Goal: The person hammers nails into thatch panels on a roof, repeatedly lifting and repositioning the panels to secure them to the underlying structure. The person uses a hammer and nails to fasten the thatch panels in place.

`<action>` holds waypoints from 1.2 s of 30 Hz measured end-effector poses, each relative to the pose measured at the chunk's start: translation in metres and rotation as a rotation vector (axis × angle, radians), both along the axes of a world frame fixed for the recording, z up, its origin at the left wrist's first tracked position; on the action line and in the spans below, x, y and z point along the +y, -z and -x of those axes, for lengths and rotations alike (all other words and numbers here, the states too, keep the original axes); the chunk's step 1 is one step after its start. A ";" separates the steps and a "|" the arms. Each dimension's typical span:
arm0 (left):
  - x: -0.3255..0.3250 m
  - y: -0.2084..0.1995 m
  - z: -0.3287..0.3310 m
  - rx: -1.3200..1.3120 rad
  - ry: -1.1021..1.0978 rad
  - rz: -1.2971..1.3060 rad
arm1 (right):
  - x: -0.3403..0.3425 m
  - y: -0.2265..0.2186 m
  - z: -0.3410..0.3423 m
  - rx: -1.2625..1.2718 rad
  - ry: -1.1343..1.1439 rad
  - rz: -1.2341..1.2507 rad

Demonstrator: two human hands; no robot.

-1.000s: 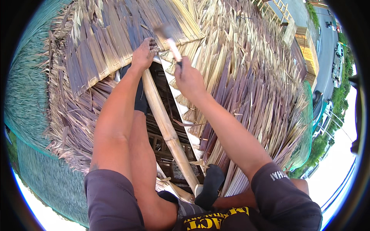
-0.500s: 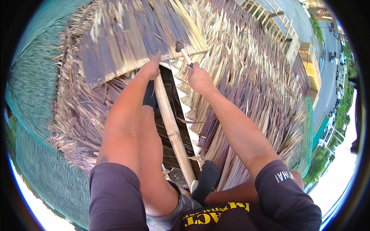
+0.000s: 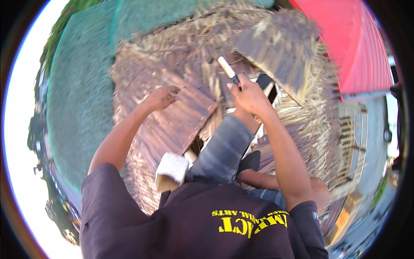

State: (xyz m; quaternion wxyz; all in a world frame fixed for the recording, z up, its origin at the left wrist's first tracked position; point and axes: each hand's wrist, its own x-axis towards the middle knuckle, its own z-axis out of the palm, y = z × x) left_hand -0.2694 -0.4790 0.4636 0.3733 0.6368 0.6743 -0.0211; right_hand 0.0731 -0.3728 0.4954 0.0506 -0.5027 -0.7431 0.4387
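Head view: my right hand (image 3: pixel 251 97) is wrapped round the grip of a hammer (image 3: pixel 226 67), pale shaft slanting up and left, dark head blurred; can't tell if the head touches anything. Hammer sits over the thatch roof (image 3: pixel 151 45), between two leaf panels. My left hand (image 3: pixel 163 98) is well apart from it, out to the left, fingers half curled over the brown panel (image 3: pixel 172 125); too blurred to tell if it touches the panel or pinches something small. Brown panel lies slanted, stitched edge toward my leg. Grey-brown panel (image 3: pixel 278 52) lies up and right, beyond my right hand, its lower edge beside a dark gap (image 3: pixel 272 93). My bent leg in grey shorts (image 3: pixel 224 146) is between my forearms, dark-socked foot (image 3: pixel 250 162) just right of it. White-and-tan thing (image 3: pixel 172 168) by my waist, left of the shorts, kind unclear. Green netting (image 3: pixel 82 95) far left, red roof (image 3: pixel 345 47) upper right, slatted wooden frame (image 3: pixel 353 134) below that. My black shirt (image 3: pixel 185 224) fills the bottom, yellow print on it.
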 end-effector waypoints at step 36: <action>-0.366 0.033 -0.101 0.003 -0.395 -0.089 | -0.212 -0.010 0.099 0.157 -0.288 0.134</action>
